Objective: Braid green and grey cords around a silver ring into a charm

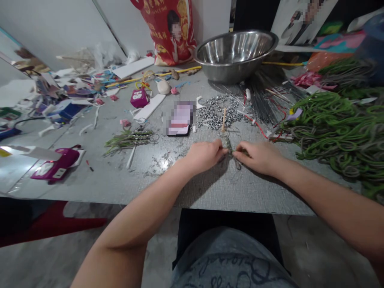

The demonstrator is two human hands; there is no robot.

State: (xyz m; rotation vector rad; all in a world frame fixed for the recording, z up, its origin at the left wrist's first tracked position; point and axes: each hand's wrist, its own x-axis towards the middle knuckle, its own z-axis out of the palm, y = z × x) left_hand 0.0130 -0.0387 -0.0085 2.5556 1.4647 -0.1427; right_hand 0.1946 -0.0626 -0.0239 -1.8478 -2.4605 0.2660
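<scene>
My left hand (205, 155) and my right hand (258, 157) meet over the grey table (120, 180), fingers pinched together. Between them they hold a small green wire piece with a metal ring (229, 148). Just beyond the hands lies a pile of small metal nuts (214, 114) with a thin wooden stick (223, 119) standing in it. A finished bundle of green wires with nuts (129, 139) lies to the left.
A steel bowl (237, 54) stands at the back. Green wire loops (333, 124) heap up at the right, thin metal rods (267, 100) beside them. A phone (180, 119) lies centre, a magenta tape dispenser (55, 164) at left, a red bag (171, 30) behind.
</scene>
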